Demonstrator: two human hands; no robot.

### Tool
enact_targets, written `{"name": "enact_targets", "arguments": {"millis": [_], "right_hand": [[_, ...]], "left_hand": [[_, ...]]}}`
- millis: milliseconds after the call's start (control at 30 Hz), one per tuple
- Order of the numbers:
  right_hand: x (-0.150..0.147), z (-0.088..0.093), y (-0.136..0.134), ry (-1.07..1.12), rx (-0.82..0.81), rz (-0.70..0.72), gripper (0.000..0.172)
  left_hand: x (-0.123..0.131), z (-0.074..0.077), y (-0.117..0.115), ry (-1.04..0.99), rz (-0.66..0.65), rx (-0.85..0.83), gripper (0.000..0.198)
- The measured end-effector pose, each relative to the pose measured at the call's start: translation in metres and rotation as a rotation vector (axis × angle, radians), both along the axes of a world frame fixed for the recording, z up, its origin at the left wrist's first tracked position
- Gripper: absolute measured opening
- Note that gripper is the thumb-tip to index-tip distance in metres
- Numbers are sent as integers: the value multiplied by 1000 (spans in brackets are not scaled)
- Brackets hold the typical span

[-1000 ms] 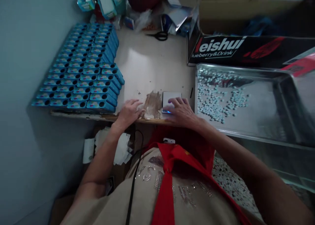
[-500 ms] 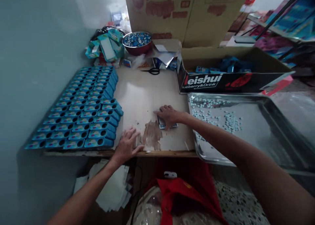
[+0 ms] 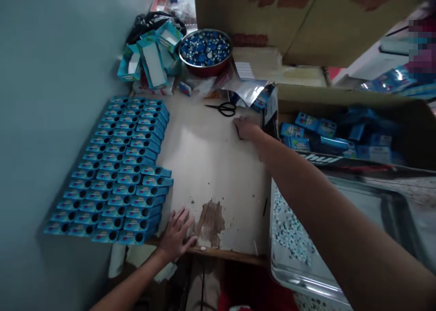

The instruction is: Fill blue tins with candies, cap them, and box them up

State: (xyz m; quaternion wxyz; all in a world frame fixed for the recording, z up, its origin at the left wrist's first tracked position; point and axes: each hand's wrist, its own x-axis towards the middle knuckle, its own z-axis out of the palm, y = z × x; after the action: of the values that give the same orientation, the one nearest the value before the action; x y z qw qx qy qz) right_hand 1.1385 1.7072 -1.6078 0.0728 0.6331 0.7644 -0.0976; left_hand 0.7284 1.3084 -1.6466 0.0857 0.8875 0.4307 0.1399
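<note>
My left hand [image 3: 176,233] rests at the table's front edge, fingers spread and holding nothing. To its left stand rows of small blue cartons [image 3: 127,177], each with a dark round hole on top. My right hand [image 3: 248,127] is at the far right of the table, beside the left end of a large cardboard box [image 3: 340,160]. Its fingers are blurred and partly hidden, with a dark edge under them; whether it grips anything does not show. Black-handled scissors [image 3: 226,109] lie just beyond it.
A red bowl [image 3: 204,69] of blue and silver pieces stands at the back, beside opened blue cartons [image 3: 153,63]. The cardboard box contains blue packs [image 3: 327,128]. In front, a metal tray [image 3: 306,286] carries small pale tablets [image 3: 293,236]. A wall borders the left.
My right hand has moved away from me, from the middle of the table to beside the box. The flat, blue-edged piece under it is out of sight. My left hand stays put; the view has shifted.
</note>
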Motion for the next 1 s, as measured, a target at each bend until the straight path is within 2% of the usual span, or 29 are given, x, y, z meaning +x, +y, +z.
{"name": "enact_targets", "arguments": {"millis": [100,200,300,367,533,733,800,867,933,1000], "right_hand": [[-12,15,14,-15,6,-82,56],[-42,24,29,45,-14,-37,51],[-73,21,39,90,-40,-21,45],[-90,14,41,91,-43,-77,40],[-117,2,56,73,-47,-263,55],[-140,11,86,93,-55,-395,62],[-147,13,77,128,-6,-358,65],[-147,11,52,163,42,-224,66],[-139,4,15,199,45,-86,65],[-125,-8,-30,223,4,-74,59]], "left_hand": [[2,3,-2,-12,15,-15,53],[4,5,-5,-28,40,-24,49],[5,4,-8,-37,65,-35,47],[5,3,-11,-49,85,-40,48],[3,-5,-13,-105,122,-55,52],[0,-19,-15,-197,159,-81,48],[-2,-23,-16,-212,172,-108,50],[-3,-26,-16,-219,179,-130,50],[-2,-25,-15,-211,196,-144,49],[2,-19,-11,-193,232,-150,46]]}}
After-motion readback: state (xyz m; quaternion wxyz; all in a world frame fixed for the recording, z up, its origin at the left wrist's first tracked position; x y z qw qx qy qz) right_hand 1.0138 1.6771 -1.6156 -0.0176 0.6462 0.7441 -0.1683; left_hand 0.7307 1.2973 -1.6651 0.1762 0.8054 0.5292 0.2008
